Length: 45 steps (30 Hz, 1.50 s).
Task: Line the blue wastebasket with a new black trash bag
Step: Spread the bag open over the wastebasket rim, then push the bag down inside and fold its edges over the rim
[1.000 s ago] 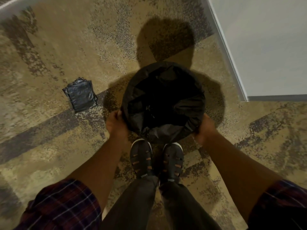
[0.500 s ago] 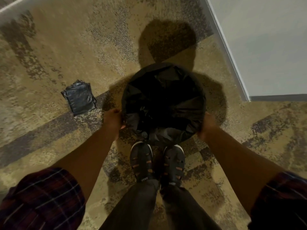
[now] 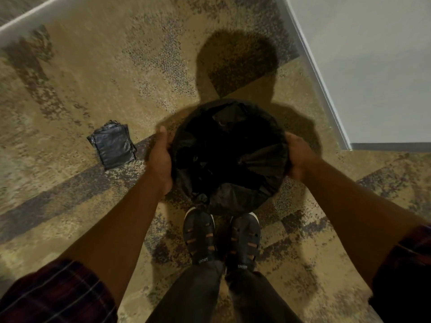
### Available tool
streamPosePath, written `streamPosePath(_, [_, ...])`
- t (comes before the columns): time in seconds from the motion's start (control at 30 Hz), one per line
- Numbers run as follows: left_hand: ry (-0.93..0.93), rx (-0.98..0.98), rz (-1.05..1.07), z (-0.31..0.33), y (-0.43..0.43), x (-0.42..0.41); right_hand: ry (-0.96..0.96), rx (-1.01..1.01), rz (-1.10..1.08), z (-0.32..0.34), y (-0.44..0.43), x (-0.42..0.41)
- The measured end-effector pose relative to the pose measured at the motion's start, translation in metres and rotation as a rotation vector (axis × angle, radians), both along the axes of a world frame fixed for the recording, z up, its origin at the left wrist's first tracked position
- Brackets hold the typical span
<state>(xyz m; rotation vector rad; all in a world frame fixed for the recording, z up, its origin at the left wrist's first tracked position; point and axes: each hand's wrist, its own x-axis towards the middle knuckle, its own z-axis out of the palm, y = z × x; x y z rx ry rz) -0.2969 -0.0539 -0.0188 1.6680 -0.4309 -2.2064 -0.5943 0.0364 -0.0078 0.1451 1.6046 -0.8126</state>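
Note:
A round wastebasket stands on the carpet just in front of my feet, wrapped in a black trash bag [image 3: 229,157] that covers its rim and hangs into it, so none of its blue wall shows. My left hand [image 3: 161,159] lies flat against the left side of the bag-covered rim, fingers stretched forward. My right hand [image 3: 297,157] cups the right side of the rim in the same way. Both palms press on the plastic.
A folded stack of dark trash bags [image 3: 112,145] lies on the carpet to the left of the basket. A white wall with a baseboard [image 3: 326,89] runs along the right. My two black sandals [image 3: 221,238] stand right behind the basket.
Both hands have slid forward along the sides of the bag-covered rim, from its near edge to about its middle. The basket has stayed in place.

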Motion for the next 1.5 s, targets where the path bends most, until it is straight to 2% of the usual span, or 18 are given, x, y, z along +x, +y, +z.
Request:
streamPosePath(0.27, [0.045,0.051,-0.016,-0.015,0.002,0.003,-0.022,0.084,-0.149,-0.025,0.007,0.006])
streamPosePath(0.37, [-0.096,0.018,-0.002,-0.003,-0.001,-0.001,0.065,0.099,-0.097,-0.023,0.012,0.015])
streamPosePath(0.43, [-0.353,-0.170,0.018,0.009,-0.006,-0.003,0.296,0.119,0.119,-0.018,0.013,0.013])
streamPosePath(0.5, [-0.629,-0.481,-0.030,0.023,-0.011,0.004,0.771,0.092,0.277,-0.006,0.013,0.000])
streamPosePath(0.53, [-0.711,-0.625,-0.088,0.032,-0.013,0.007,0.970,0.032,0.270,0.006,0.011,-0.005])
streamPosePath(0.6, [-0.758,-0.787,-0.240,0.047,-0.013,0.012,1.234,-0.227,0.232,0.034,0.005,-0.012])
streamPosePath(0.67, [-0.789,-0.785,-0.446,0.051,-0.006,0.010,1.377,-0.507,0.446,0.060,0.000,-0.001])
streamPosePath(0.73, [-0.773,-0.721,-0.644,0.050,0.003,0.006,1.332,-0.766,0.819,0.075,-0.006,0.026])
streamPosePath(0.8, [-0.686,-0.732,-0.727,0.049,0.007,0.002,1.161,-0.848,1.325,0.078,-0.015,0.052])
streamPosePath(0.87, [-0.621,-0.746,-0.751,0.049,0.007,-0.001,1.036,-0.685,1.837,0.067,-0.024,0.072])
streamPosePath(0.9, [-0.610,-0.723,-0.754,0.047,0.006,-0.003,0.996,-0.595,2.011,0.060,-0.029,0.076])
streamPosePath(0.97, [-0.611,-0.676,-0.752,0.043,0.004,-0.003,0.965,-0.507,2.188,0.041,-0.037,0.077])
streamPosePath(1.07, [-0.636,-0.694,-0.766,0.032,0.005,0.001,0.982,-0.404,2.271,0.015,-0.053,0.067])
streamPosePath(1.17, [-0.615,-0.723,-0.775,0.030,0.007,0.006,0.932,-0.293,2.228,0.008,-0.061,0.054])
streamPosePath(1.3, [-0.640,-0.776,-0.743,0.049,0.009,-0.002,0.985,-0.419,2.160,0.026,-0.046,0.064])
streamPosePath(1.4, [-0.934,-1.226,-0.771,0.070,0.010,-0.013,1.050,-0.516,2.053,0.048,-0.025,0.084])
streamPosePath(1.43, [-0.938,-1.381,-0.818,0.073,0.011,-0.019,1.033,-0.497,2.054,0.052,-0.018,0.088])
streamPosePath(1.5, [-0.754,-1.534,-1.059,0.071,0.014,-0.039,0.929,-0.372,2.102,0.052,-0.004,0.095])
